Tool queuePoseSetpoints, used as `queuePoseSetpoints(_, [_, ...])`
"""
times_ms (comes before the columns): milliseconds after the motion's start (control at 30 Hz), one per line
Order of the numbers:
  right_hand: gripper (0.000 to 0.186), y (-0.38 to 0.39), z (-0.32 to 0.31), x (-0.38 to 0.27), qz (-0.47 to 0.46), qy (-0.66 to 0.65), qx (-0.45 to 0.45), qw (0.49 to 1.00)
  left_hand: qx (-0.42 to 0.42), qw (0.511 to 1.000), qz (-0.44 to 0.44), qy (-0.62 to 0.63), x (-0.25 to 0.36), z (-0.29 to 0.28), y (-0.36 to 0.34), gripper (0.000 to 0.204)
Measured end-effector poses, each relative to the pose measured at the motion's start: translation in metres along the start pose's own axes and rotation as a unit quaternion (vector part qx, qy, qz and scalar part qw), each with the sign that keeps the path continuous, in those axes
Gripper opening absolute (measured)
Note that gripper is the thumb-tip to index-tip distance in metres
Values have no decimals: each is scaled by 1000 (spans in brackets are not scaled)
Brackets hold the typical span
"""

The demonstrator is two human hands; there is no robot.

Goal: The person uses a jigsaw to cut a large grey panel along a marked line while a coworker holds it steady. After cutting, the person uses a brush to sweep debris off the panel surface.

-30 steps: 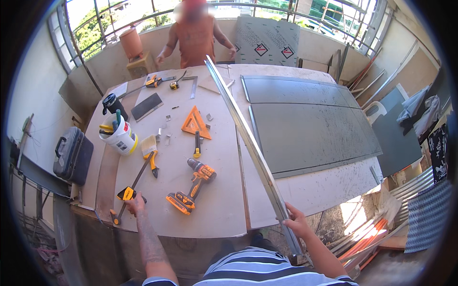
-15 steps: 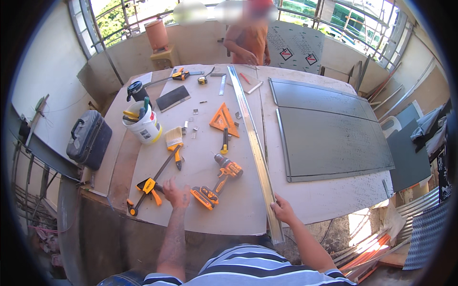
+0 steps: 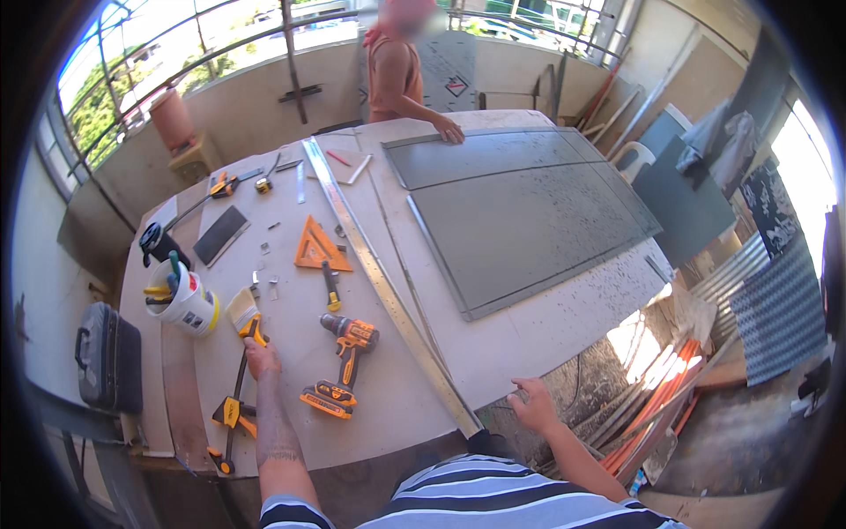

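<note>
My left hand (image 3: pixel 263 357) is closed around the yellow-and-black handle of a paintbrush (image 3: pixel 242 313), low on the table's left half. A bar clamp (image 3: pixel 231 413) lies beneath that arm's left side, with a cordless drill (image 3: pixel 351 348) to the right. An orange square (image 3: pixel 319 249), a yellow-handled tool (image 3: pixel 331 286) and small metal pieces lie beyond. A long metal strip (image 3: pixel 361 238) rests diagonally on the table (image 3: pixel 476 353). My right hand (image 3: pixel 533 397) is open in the air near the front edge, right of the strip's near end, holding nothing.
Grey panels (image 3: pixel 529 229) cover the table's right part. A co-worker (image 3: pixel 392 79) stands at the far side, one hand on the panels. A tool bucket (image 3: pixel 192 301), black mug (image 3: pixel 159 245) and hard case (image 3: pixel 110 361) are leftward; pipes (image 3: pixel 652 406) and corrugated sheets (image 3: pixel 775 309) lie right.
My left hand went from the clamp to the paintbrush and grasped it. My right hand let go of the metal strip, now lying flat. The co-worker reached onto the grey panels.
</note>
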State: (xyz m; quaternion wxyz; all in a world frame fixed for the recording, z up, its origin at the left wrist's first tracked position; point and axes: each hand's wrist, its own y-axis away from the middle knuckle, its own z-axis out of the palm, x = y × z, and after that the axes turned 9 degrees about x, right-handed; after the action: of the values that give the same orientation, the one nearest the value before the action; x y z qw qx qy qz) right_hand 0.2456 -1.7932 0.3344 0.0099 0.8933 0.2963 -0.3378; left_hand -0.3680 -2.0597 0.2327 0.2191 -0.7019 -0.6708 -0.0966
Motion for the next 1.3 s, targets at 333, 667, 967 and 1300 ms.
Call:
queuePoseSetpoints(333, [40,-5,-65,-12,48,-59,-7,997,-175,773,-188,581,91,-140,67,42])
queuePoseSetpoints(667, [74,-102,7,-76,-245,-186,-88,947,-260,924,107,260,275,-183,374,42])
queuePoseSetpoints(967, [51,-75,6,71,-117,-390,-141,902,-329,923,112,168,377,-187,504,51])
queuePoseSetpoints(1300, [43,-136,-153,303,102,-322,-26,941,-346,894,238,157,493,-150,534,54])
